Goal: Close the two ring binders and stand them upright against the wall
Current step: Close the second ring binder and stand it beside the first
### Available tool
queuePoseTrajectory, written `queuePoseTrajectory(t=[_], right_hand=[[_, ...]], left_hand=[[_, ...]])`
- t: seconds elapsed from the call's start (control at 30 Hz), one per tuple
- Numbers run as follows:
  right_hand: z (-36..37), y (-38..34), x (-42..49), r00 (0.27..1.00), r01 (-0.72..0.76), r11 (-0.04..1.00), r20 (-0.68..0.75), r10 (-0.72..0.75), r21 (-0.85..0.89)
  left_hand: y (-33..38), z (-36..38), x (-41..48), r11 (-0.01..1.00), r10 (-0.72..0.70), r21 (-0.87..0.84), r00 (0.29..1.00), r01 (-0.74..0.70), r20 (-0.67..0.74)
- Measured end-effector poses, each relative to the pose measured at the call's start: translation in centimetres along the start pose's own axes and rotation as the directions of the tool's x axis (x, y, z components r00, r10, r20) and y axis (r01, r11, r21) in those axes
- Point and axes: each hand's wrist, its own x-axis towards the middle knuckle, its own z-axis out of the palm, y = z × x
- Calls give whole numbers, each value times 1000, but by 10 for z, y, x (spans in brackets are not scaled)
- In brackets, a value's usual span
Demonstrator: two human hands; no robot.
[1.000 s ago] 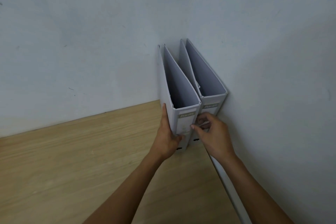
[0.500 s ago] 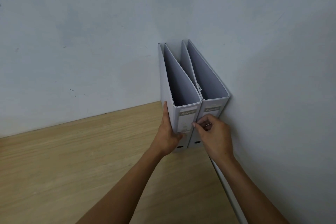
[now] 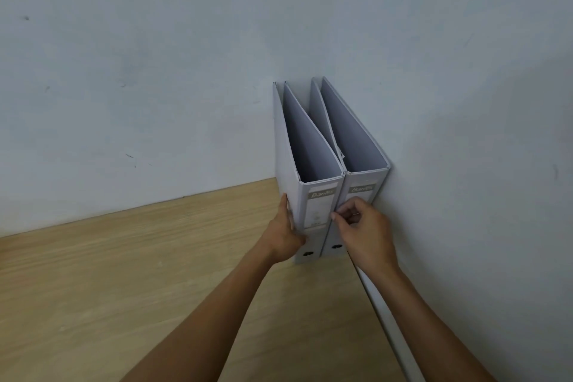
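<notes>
Two closed white ring binders stand upright side by side in the corner of the room, spines toward me. My left hand (image 3: 283, 234) lies flat against the outer left cover of the left binder (image 3: 319, 198), thumb at its spine's lower edge. My right hand (image 3: 366, 236) covers the lower spine of the right binder (image 3: 364, 187), fingers curled and pinched at the seam between the two spines. The right binder rests against the right wall (image 3: 465, 164); both back edges meet the far wall (image 3: 155, 71).
The binders stand on a light wooden tabletop (image 3: 124, 273) that runs to the far wall. A white strip (image 3: 390, 329) runs along the table's right edge beside the right wall.
The left binder's spine has drawn level with the right binder's and stands snug against it. Both hands have stayed on the binders with only small shifts.
</notes>
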Motion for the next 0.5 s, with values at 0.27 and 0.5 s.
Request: queuePoseTrajectory(t=[0.27,0.5], right_hand=[[-8,-7,-8,997,-66,997,50,64,46],[-8,-23,-20,988,-113,993,106,110,19]], left_hand=[[1,-10,-32,998,39,-48,999,-39,-9],[-3,-42,-68,989,113,-103,993,-109,32]])
